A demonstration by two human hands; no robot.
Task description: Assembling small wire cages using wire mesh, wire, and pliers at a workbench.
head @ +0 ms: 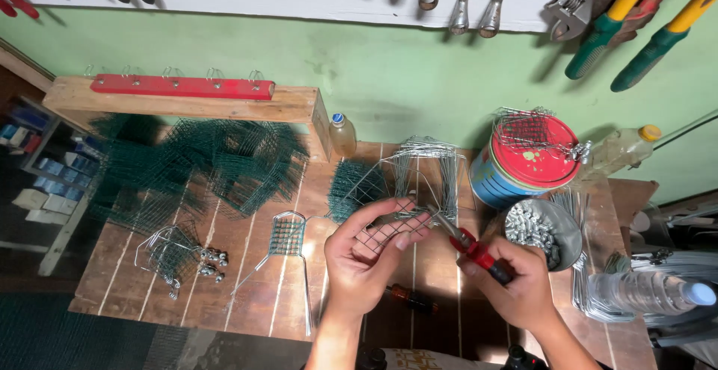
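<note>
1. Head view: one small wire mesh piece [389, 229] is above the bench [254, 295], pinched in the left hand [364, 254].
2. One pair of red pliers [470, 244] is gripped in the right hand [516, 284], fist closed, tip touching the mesh.
3. One round bowl of metal clips [540, 232] is near.

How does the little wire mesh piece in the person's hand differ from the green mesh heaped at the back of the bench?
The small mesh piece is bare silver-grey metal; the green mesh pile is dark green. The small piece is a single panel held in the left hand, with the pliers in the right hand at its edge; the pile lies loose on the workbench. Both are square-grid wire.
</note>
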